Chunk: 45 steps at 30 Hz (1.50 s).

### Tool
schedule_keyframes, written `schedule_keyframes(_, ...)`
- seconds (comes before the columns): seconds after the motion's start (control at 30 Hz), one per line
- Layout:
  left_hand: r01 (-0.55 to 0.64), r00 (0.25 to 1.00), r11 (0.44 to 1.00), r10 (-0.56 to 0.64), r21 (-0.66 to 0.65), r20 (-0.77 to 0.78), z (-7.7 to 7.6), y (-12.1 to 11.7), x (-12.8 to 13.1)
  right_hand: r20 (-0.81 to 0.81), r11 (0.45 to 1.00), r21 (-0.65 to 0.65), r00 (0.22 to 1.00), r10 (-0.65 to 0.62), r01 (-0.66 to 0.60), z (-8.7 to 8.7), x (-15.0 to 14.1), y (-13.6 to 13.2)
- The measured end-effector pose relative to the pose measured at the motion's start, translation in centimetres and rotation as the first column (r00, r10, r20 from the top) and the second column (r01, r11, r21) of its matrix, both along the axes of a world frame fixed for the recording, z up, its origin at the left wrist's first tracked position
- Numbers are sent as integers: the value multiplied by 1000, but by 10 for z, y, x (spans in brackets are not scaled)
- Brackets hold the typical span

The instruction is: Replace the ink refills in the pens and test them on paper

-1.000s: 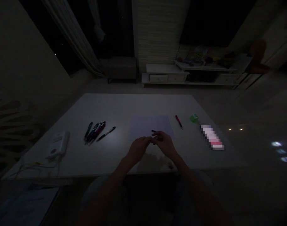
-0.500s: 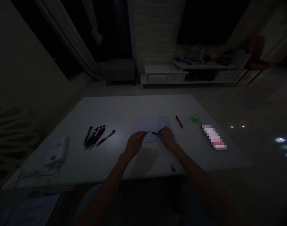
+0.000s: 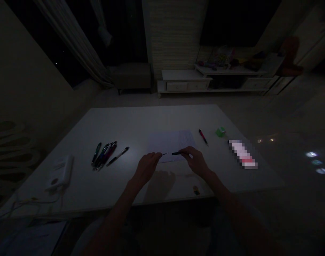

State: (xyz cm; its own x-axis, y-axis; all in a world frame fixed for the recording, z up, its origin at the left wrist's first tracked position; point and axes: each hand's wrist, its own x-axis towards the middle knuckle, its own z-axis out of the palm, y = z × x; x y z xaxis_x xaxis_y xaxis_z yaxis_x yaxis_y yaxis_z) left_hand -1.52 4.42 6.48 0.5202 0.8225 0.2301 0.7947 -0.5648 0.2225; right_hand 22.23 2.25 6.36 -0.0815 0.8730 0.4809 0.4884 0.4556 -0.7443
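The left hand (image 3: 147, 168) and right hand (image 3: 195, 161) hover over the near edge of a sheet of white paper (image 3: 171, 144) on a white desk (image 3: 151, 119). The left fingers are pinched together on a thin pen piece (image 3: 164, 154), and the right fingers are clamped on a black pen barrel (image 3: 177, 153); the two pieces lie end to end, just apart. To the left are a bunch of pens (image 3: 103, 155) and a lone pen (image 3: 118, 156), beside a white device (image 3: 60, 173) with a cable (image 3: 34, 204). To the right lie a red-and-black pen (image 3: 203, 137), a small green object (image 3: 220, 132) and a pixelated packet (image 3: 242, 154). Its printing is blurred, and the pen labels are too small to read.
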Motion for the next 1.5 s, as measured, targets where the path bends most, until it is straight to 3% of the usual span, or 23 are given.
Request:
schedule_keyframes(0.57, 57, 998, 998, -57, 11, -31, 3, 8, 6, -52, 998, -11, 997, -61, 60, 5, -9, 1)
schedule_keyframes(0.87, 98, 994, 995, -99, -21, -56, 1, 3, 10, -20, 999, -37, 1000, 4, -5, 0, -15, 1)
schedule_keyframes(1.2, 97, 986, 988, -80, -116, 146, -11, -8, 27, -67, 991, -135, 998, 5, -14, -2, -17, -13)
schedule_keyframes(1.5, 107, 987, 985, -89, -133, 135, -12, -18, 35, -89, 974, -227, 996, -22, 1, 9, -16, -20)
